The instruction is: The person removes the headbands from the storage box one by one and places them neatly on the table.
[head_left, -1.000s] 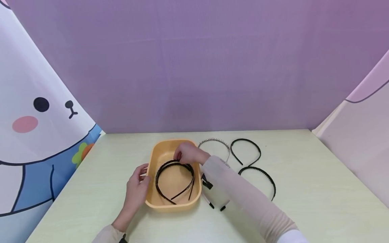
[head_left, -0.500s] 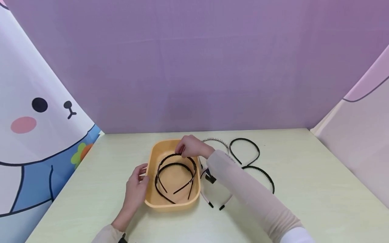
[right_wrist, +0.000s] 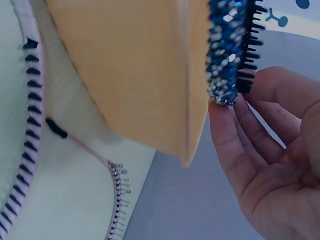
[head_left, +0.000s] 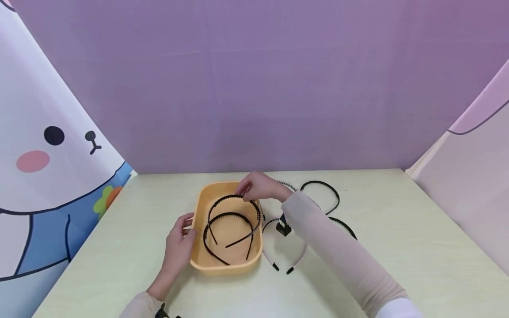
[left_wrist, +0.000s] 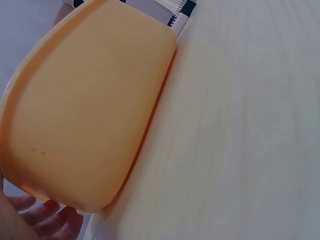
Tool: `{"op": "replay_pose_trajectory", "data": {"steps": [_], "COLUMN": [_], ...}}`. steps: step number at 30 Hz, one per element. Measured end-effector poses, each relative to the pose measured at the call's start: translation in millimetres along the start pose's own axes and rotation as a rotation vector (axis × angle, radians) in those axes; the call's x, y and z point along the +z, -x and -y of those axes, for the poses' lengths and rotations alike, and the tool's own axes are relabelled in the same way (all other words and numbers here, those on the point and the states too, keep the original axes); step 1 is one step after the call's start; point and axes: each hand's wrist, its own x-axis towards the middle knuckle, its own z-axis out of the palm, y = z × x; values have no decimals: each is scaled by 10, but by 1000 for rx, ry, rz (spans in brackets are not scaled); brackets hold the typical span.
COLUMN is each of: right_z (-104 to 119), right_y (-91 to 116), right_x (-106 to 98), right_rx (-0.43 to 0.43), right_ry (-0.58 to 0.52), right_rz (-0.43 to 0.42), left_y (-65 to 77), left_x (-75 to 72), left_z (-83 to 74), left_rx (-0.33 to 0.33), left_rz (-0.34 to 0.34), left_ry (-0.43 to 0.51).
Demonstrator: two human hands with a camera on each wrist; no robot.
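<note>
- Far left: a printed panel (head_left: 51, 190) bears a cartoon face, blue clothing and a flower; it stands beside the pale table (head_left: 103, 251).
- Left hand (head_left: 180, 245): at the basket's left side, its relaxed fingers resting against the outer wall. The fingers are not curled round anything.
- Basket (head_left: 226, 270): yellow-orange, rounded at the corners, upright on the table.
- Black headband (head_left: 228, 214): inside the basket, its toothed arc towards the far end and its tips towards the near end.
- Glitter headband (right_wrist: 227, 50): blue and silver sparkle outside, black teeth inside. Held over the basket, overlapping the black headband in the head view; whether its tips touch the basket cannot be determined.
- Right hand (head_left: 260, 186): at the basket's far right corner, pinching the glitter headband between thumb and fingers.
- Pink headband (right_wrist: 37, 107): black-toothed, on the table just right of the basket, partly covered by the right sleeve (head_left: 330, 247).
- Spiked headband (head_left: 288, 184): on the table behind the right forearm, mostly hidden.
- Two more dark headbands: a rear one (head_left: 318, 181) and a nearer one (head_left: 347, 226), the latter partly behind the sleeve.
</note>
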Motion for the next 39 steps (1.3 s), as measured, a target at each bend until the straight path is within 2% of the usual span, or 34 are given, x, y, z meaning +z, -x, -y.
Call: {"op": "replay_pose_trajectory", "data": {"steps": [4, 10, 22, 39], "right_z": [-59, -129, -200, -323], "right_y": [54, 150, 309, 540], "right_x": [-86, -192, -303, -502], "right_rx": [8, 27, 45, 121], "right_ry": [-52, -72, -76, -57], "right_rz": [8, 3, 0, -29], "left_y": [-10, -3, 3, 0], "left_x": [8, 1, -17, -38], "left_z": [-7, -21, -16, -4], "left_rx": [-6, -3, -1, 1], "left_rz": [5, 12, 13, 18], "left_ry": [3, 2, 3, 3]}}
